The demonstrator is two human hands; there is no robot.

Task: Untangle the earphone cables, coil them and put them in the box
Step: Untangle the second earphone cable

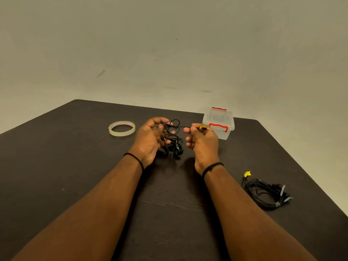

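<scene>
- Box (219, 123): one small, clear plastic tub, rectangular with rounded corners; its clear lid is on, with two red clip latches, one at the near end and one at the far end. It stands on the worktop and serves as the landmark here.
- Held cable (172, 137): one thin, black, rubbery earphone lead, knotted into loose loops. It is lifted just left of the box, between the two hands; a tangled clump hangs down toward the worktop, and one strand runs nearly taut from hand to hand.
- Tag (203, 127): a small yellow label on the strand's end at the right hand, just beside the box's near latch.
- Left hand (150, 137): left of the box, palm turned inward, fingers curled round the looped part of the cable.
- Right hand (201, 140): just in front of the box, thumb and forefinger pinching the strand beside the tag; the other fingers are loosely curled.
- Wristbands: two thin black bands, one on each wrist.
- Second cable (266, 192): one more black bundle, lying flat on the worktop well nearer than the box and to its right; it carries its own yellow tag at its far end.
- Tape (122, 128): one ring of clear, glossy adhesive tape with red print on its core, lying flat well left of the box.
- Worktop (75, 166): dark brown, matt, with a faint grain and rounded corners.
- Wall: plain, pale, with a few faint scuffs, behind the box.
</scene>
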